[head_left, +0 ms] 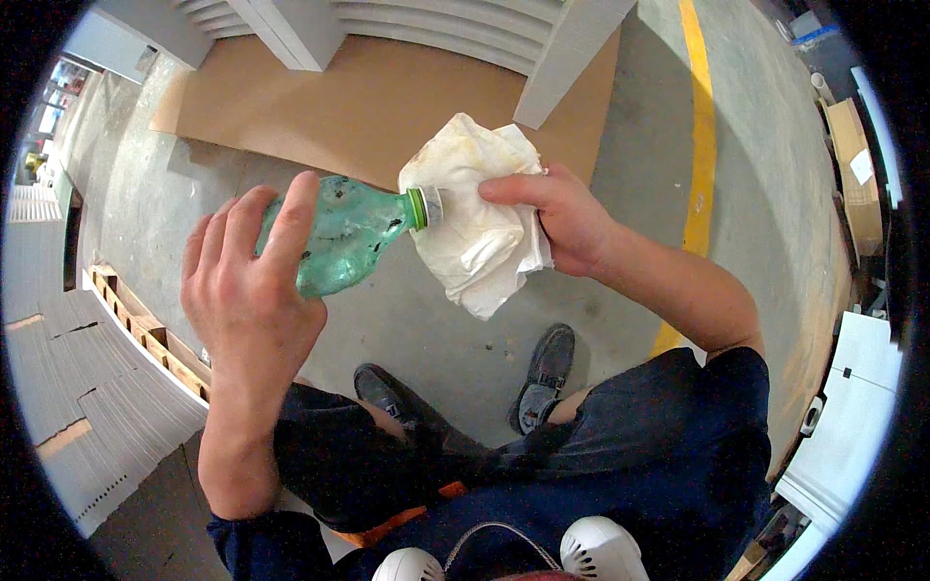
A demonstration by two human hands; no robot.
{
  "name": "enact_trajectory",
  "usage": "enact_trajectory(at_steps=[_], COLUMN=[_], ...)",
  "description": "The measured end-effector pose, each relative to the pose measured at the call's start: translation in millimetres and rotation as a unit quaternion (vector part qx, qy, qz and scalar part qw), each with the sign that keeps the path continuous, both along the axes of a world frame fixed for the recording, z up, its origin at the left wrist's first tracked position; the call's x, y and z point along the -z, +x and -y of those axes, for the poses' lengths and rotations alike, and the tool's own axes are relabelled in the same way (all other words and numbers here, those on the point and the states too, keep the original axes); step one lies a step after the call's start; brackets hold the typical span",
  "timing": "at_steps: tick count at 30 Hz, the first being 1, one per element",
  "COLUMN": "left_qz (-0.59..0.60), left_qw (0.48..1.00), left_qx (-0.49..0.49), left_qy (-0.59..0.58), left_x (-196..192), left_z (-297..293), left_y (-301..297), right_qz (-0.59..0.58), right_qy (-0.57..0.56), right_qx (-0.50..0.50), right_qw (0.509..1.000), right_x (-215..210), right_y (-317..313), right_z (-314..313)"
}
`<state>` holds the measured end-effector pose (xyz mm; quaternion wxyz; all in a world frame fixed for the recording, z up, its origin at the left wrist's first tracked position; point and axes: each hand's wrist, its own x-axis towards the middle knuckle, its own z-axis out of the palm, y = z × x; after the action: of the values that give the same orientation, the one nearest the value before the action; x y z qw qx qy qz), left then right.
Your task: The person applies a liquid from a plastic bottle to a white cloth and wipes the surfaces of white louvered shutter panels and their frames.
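Note:
My left hand (254, 261) is wrapped round a clear green plastic bottle (344, 232), tipped on its side with dark specks on its wall. The bottle's neck points right, with a bright green ring and a whitish mouth piece, and its end touches or nearly touches a crumpled white cloth or paper towel (480, 237). Yellowish stains show on the towel's upper part. Gripping it from the right is my right hand (572, 218), thumb on top and the other fingers hidden underneath.
White slatted panels with posts (426, 29) stand on a brown cardboard sheet (358, 107) ahead. A yellow line (697, 145) runs along the concrete floor at right. Stacked grey sheets (87, 387) lie at left near a wooden pallet (145, 329). White cabinets (843, 416) stand far right.

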<state>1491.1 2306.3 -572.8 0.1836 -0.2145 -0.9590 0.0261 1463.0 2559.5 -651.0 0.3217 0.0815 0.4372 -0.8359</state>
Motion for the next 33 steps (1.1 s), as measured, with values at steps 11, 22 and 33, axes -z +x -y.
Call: enact_trajectory(at_steps=[11, 22, 33], left_qz=[-0.019, -0.001, 0.176], left_qw=[0.999, 0.999, 0.96], left_qx=[0.007, -0.01, -0.06], left_qy=[-0.025, -0.04, 0.208], left_x=[-4.5, -12.2, -2.9], left_z=[-2.3, -2.4, -0.7], left_y=[1.4, 5.9, -0.4], right_qz=[0.016, 0.034, 0.033], right_qy=[-0.003, 0.019, -0.085], right_qx=[0.021, 0.004, 0.007], right_qw=[1.0, 0.999, 0.996], right_x=[4.8, 3.0, -14.2], right_y=[5.2, 7.0, 1.3], right_z=[8.1, 10.3, 4.2])
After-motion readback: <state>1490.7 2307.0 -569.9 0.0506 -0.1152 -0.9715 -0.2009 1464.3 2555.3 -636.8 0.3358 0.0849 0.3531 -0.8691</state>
